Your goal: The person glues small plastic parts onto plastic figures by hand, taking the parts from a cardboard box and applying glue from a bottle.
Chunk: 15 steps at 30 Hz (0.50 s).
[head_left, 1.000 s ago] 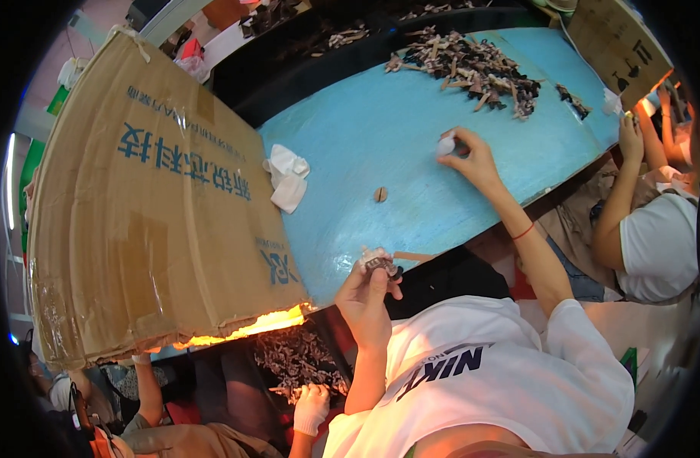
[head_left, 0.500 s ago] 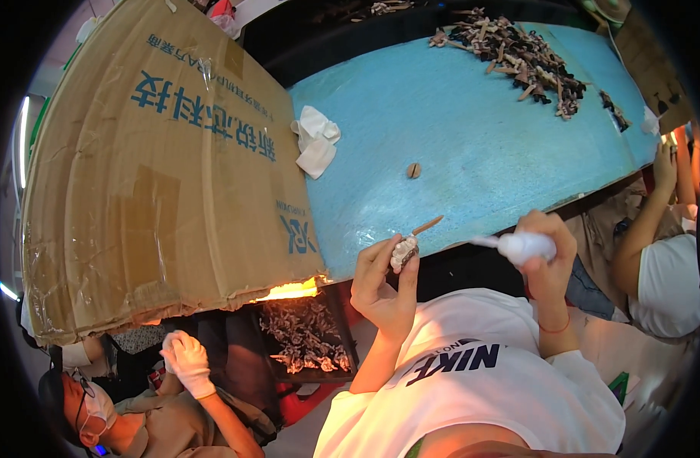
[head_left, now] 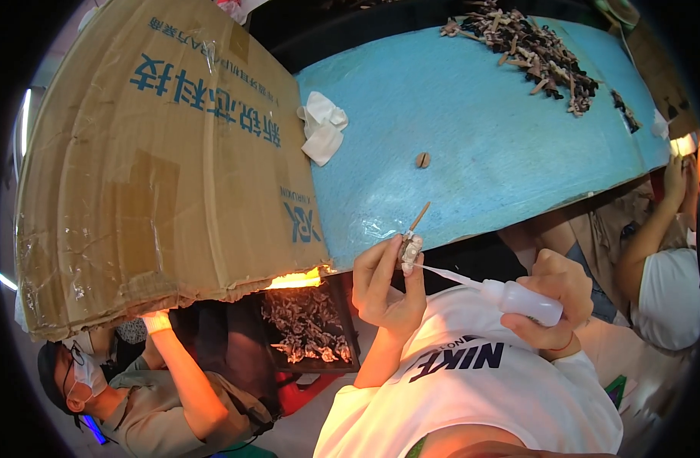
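Between the thumb and fingers of my left hand (head_left: 384, 286) is a small lumpy figurine (head_left: 412, 249), whitish with darker patches. A thin brown stick (head_left: 420, 216) juts up from its top. My right hand (head_left: 565, 286) is closed around a white squeeze bottle (head_left: 531, 304), tilted on its side. The bottle's long thin nozzle (head_left: 453, 275) points left, its tip at the lower part of the figurine; whether it touches I cannot tell. Both hands are just off the near edge of the blue tabletop (head_left: 388, 114).
A round brown piece (head_left: 423, 159) and crumpled white tissue (head_left: 323, 133) lie on the tabletop. Farther back is a heap of small brown and black pieces (head_left: 544, 57). A large cardboard sheet (head_left: 205, 175) stands left, with a dark tray (head_left: 308, 368) of similar pieces below. Co-workers sit on both sides.
My right hand has brought the bottle lower, its nozzle now at the figurine. The figurine's stick has turned more upright. The left co-worker's gloved hand has moved up under the cardboard edge.
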Tool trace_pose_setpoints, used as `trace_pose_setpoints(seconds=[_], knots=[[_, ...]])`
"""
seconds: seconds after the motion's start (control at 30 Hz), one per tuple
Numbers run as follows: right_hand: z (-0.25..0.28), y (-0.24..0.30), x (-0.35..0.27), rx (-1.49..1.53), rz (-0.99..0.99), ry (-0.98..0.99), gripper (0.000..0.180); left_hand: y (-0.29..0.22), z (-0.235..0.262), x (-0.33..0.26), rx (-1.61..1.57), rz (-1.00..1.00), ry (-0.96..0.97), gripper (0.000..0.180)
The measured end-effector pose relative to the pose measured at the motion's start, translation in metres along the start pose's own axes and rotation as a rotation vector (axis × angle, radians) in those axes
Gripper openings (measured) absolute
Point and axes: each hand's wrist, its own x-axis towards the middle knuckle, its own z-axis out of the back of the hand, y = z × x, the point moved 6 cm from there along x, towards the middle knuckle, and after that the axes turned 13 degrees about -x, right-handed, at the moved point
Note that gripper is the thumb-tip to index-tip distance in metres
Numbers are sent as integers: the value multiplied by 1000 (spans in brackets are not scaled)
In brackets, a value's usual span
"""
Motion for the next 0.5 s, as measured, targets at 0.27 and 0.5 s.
trace_pose_setpoints(seconds=[0.27,0.5], knots=[[-4,11,10,-134,90,78,42,-1,1,0,2,-19,-2,35],[-7,13,12,-151,102,108,42,3,3,-2,-36,18,-17,35]])
